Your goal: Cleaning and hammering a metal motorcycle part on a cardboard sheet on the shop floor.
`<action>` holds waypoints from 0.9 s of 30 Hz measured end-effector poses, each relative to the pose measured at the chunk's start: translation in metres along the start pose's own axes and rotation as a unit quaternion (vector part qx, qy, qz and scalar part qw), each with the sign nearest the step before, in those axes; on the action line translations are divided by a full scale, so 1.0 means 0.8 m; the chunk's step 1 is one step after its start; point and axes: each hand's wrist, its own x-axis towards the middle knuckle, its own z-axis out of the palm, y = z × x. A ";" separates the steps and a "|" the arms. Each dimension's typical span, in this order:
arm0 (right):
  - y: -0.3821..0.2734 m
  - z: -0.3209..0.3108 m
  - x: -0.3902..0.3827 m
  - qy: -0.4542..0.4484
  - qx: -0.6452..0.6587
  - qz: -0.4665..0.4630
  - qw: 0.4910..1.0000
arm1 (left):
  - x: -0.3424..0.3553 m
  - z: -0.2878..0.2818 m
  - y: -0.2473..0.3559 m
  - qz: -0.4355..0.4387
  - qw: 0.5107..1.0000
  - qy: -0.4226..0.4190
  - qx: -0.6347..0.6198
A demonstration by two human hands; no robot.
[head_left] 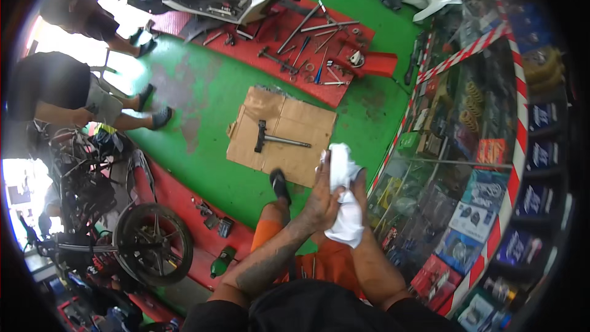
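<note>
In the head view I stand holding a crumpled white cloth [344, 215] in front of me. My left hand [326, 200] is closed on its left side, thumb across it. My right hand [361, 187] is on its right side, partly hidden behind the cloth. Beyond my hands, a metal steering stem [283, 141] with a dark crossbar lies on a flattened cardboard sheet [258, 110]. My left foot [278, 185] stands near the cardboard's lower edge.
A red ramp with scattered tools [270, 37] lies ahead. At left, a motorcycle wheel [153, 240] sits on another red platform, with a green bottle [222, 263]. Two other people [55, 86] stand at upper left. A glass display case [467, 123] runs along my right.
</note>
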 end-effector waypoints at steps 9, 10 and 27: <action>0.129 -0.218 0.156 -0.030 -0.251 0.310 0.917 | 0.100 -0.092 -0.326 -0.396 0.916 0.041 0.050; 0.138 -0.253 0.183 -0.048 -0.160 0.348 0.922 | 0.124 -0.118 -0.375 -0.443 0.884 0.038 0.146; 0.267 -0.517 0.500 0.182 -0.305 0.030 0.934 | 0.152 -0.003 -0.911 0.215 0.794 -0.293 0.486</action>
